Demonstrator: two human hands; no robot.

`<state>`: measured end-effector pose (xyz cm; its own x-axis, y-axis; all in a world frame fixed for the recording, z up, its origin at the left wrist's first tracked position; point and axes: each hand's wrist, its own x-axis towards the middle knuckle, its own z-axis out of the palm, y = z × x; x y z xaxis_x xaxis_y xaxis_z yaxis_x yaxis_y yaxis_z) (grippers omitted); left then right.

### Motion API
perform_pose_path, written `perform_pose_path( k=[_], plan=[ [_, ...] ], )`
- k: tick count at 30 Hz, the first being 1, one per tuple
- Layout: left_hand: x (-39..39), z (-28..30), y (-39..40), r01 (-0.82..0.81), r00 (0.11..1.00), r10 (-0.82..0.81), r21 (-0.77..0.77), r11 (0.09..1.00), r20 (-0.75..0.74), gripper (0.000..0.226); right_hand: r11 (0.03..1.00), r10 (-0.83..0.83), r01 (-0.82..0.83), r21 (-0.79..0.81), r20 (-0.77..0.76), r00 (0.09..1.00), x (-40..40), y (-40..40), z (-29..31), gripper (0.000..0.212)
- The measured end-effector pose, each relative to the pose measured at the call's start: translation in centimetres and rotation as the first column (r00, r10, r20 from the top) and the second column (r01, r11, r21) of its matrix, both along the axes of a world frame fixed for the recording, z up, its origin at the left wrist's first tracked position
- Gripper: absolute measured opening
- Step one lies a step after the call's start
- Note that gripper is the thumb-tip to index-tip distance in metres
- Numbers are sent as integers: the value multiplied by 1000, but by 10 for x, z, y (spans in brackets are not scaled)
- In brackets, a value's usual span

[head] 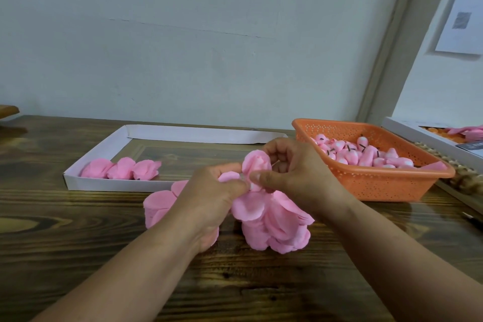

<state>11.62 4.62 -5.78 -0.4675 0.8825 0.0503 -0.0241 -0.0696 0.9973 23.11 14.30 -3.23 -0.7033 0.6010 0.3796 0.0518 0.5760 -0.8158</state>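
Pink petal (256, 168) held up between both hands, just above the loose petal pile (274, 225) on the wooden table (78, 243). The left hand (209, 198) pinches its lower edge, and the right hand (295, 172) curls behind it, thumb pressing the front. This looks like the wrapping step, with the core mostly hidden. Next, I'd say, comes a snug roll, then another petal from the pile, before this bloom joins the three finished flowers (122, 172) in the white tray (78, 178). The orange basket (379, 183) of buds (366, 158) sits on the right.

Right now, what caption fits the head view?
Left hand and right hand pinch a pink petal bud above loose petals, orange basket alongside.
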Motion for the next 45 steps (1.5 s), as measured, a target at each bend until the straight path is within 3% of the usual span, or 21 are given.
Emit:
perform_pose_path(
  k=[9, 18, 23, 27, 32, 36, 42, 45],
  plan=[
    [8, -3, 1, -85, 996, 84, 68, 994, 13, 28, 995, -98, 98, -12, -33, 995, -4, -6, -2, 16],
    [8, 2, 1, -23, 998, 21, 36, 999, 56, 24, 988, 131, -134, -80, -39, 991, 5, 1, 0, 14],
    [1, 7, -1, -21, 999, 22, -22, 1000, 30, 26, 966, 232, -225, -129, 37, 972, 14, 10, 6, 31],
    [-1, 10, -1, -26, 996, 27, -10, 1000, 87, 9, 987, 145, -145, -69, 1, 989, 11, 8, 2, 25],
    [3, 7, -1, -79, 984, 84, -33, 996, 159, 18, 998, -6, 6, -59, -11, 1000, 9, 5, -1, 20],
    [-2, 4, 4, -207, 975, 214, -118, 971, 50, 17, 999, 34, -34, -4, 58, 998, 8, 0, 4, 27],
    [3, 4, 5, -211, 977, 211, -140, 967, -15, 22, 956, -2, -78, 282, 274, 962, 4, -10, 15, 35],
    [2, 7, 7, -244, 969, 247, -115, 963, 12, 21, 940, -55, -36, 341, 253, 966, 3, -13, 20, 33]
  ],
)
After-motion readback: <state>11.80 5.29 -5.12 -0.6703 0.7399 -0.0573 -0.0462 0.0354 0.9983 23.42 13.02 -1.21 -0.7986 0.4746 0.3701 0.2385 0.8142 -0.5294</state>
